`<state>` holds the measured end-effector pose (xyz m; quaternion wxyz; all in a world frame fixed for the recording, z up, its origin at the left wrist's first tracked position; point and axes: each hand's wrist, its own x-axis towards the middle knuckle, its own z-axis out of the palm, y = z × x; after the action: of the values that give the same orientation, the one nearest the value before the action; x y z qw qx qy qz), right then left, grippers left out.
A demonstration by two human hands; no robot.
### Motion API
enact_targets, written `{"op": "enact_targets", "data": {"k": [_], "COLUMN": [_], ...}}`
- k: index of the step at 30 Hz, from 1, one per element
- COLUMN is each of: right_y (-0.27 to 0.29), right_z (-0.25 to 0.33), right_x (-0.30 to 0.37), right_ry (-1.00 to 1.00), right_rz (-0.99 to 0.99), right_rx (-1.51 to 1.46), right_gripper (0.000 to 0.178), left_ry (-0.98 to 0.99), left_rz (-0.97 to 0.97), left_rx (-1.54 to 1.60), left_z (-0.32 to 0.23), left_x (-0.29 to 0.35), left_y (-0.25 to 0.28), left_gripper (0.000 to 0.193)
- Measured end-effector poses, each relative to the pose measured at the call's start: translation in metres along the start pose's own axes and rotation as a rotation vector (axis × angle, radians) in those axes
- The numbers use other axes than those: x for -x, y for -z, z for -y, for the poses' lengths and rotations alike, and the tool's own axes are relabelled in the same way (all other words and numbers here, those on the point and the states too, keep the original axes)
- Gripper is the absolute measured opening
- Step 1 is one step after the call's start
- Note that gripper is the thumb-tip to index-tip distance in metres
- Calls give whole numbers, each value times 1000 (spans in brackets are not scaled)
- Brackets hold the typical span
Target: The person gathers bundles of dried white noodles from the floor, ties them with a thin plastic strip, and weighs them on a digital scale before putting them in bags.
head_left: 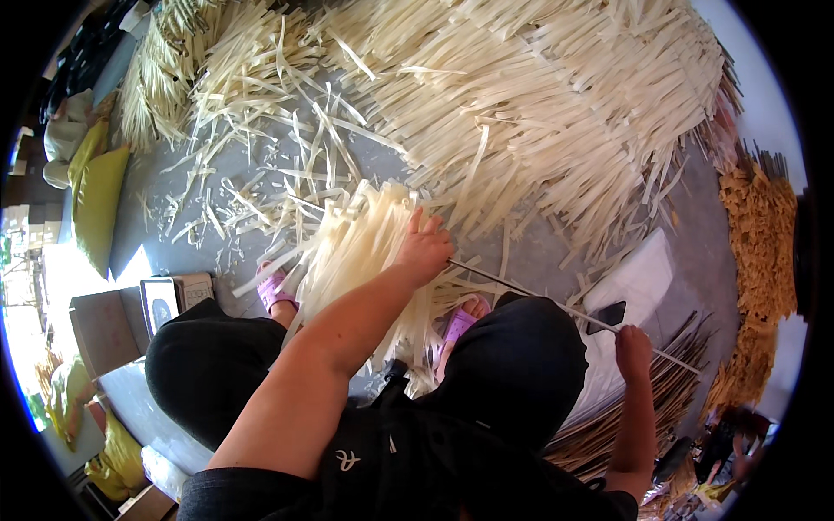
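Note:
A long thin rod (504,282) slants across my lap from far left to near right. Pale flat strips (360,239) hang from its left part in a thick bunch, down between my knees. My left hand (424,252) is at the right edge of this bunch, closed loosely round the rod, its fingertips a little apart; the thumb is hidden. Toward the rod's right end, my right hand (634,352) grips it in closed fingers beside my right knee. A short length of rod sticks out beyond that hand.
A broad heap of pale strips (556,104) covers the floor ahead, with loose scraps (234,208) at left. A dark phone (606,317) lies on a white sheet (647,269) at right, near brown sticks (669,373). A cardboard box (104,326) stands left.

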<state>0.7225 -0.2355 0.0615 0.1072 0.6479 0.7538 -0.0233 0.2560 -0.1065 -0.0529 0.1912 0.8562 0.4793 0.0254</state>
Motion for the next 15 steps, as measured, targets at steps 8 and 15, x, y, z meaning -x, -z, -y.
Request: {"op": "enact_targets", "data": {"k": [8, 15], "right_y": [-9, 13], "right_z": [149, -32], "right_x": [-88, -14], "right_ry": [198, 177], "right_rz": [215, 90], "right_rx": [-435, -26], "right_gripper": [22, 14], "left_ry": [63, 108], "left_rz": [-169, -83], "left_rx": [1, -61], "left_z": [24, 32], "left_x": [6, 4], "left_y": [-15, -10], "left_gripper": [8, 11]}}
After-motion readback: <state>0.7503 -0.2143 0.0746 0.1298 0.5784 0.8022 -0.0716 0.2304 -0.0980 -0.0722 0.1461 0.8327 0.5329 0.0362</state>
